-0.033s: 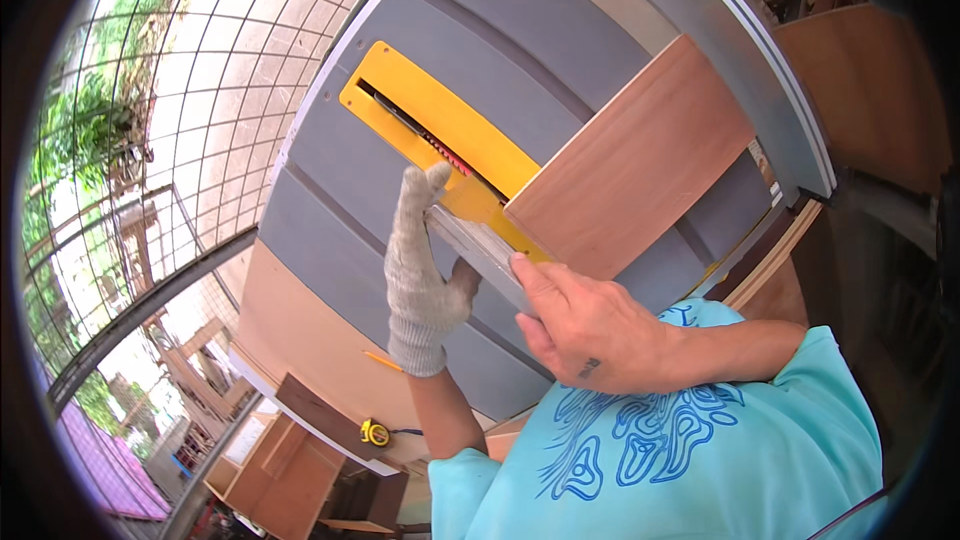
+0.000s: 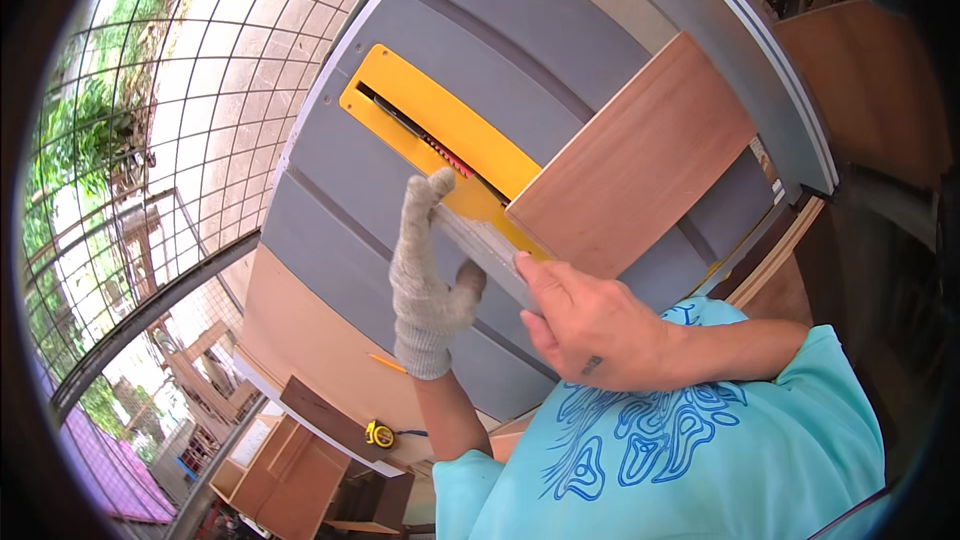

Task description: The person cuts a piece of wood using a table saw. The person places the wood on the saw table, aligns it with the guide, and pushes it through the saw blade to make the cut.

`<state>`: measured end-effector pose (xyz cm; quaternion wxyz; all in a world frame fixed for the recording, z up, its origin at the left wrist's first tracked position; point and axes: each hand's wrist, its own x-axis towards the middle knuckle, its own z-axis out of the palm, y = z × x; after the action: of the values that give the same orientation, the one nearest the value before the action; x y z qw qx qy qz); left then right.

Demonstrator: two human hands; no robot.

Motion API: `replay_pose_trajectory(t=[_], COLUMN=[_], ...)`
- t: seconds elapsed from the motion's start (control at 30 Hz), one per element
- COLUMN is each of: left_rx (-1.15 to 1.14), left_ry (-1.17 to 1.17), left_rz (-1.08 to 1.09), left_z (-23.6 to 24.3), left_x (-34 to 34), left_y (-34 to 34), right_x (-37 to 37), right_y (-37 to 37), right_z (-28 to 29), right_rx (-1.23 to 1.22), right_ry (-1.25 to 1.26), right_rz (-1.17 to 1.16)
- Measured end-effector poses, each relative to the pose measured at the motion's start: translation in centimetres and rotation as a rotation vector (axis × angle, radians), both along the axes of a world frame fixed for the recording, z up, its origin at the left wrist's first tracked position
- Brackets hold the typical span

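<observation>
Pale knit gloves the left hand (image 2: 425,285), spread in a wide C at the far end of one grey strip (image 2: 487,248); whether it grips, I cannot tell. The bare right hand (image 2: 610,335) pinches the near end. The step looks like handling this strip beside the blade; the next move calls for fingers clear of the teeth. One red-marked blade (image 2: 447,156) sits at 11 o'clock in one yellow insert (image 2: 470,135) on the grey surface (image 2: 335,250); one plywood board (image 2: 640,160) at 2; one pencil (image 2: 388,364) and, farther, one tape measure (image 2: 379,433) at 7.
</observation>
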<state>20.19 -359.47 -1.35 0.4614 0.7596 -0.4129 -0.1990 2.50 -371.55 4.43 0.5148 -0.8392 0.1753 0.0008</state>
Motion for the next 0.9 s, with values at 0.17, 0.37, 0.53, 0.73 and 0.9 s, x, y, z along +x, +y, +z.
replay_pose_trajectory(t=[0.17, 0.37, 0.53, 0.73, 0.9], left_rx=[-0.01, -0.175, -0.122, -0.226, -0.416], left_ry=[0.214, 0.337, 0.38, 0.309, 0.254], left_rz=[-0.048, 0.07, 0.116, 0.18, 0.447], left_z=[-1.1, -3.7, -5.2, -6.9, -6.5], left_x=[-1.2, -2.3, -2.8, -3.8, -3.3], left_y=[0.5, 0.6, 0.5, 0.2, 0.5], right_x=[-0.5, -0.1, 0.1, -0.3, 0.5], right_y=[-0.1, -0.1, -0.8, -1.0, -0.6], right_z=[-1.6, -1.9, -1.7, -3.3, -2.3], right_rx=[-0.008, -0.001, 0.05, -0.002, 0.001], right_ry=[0.041, 0.044, 0.112, 0.115, 0.011], right_rz=[-0.004, -0.018, 0.004, 0.046, 0.03])
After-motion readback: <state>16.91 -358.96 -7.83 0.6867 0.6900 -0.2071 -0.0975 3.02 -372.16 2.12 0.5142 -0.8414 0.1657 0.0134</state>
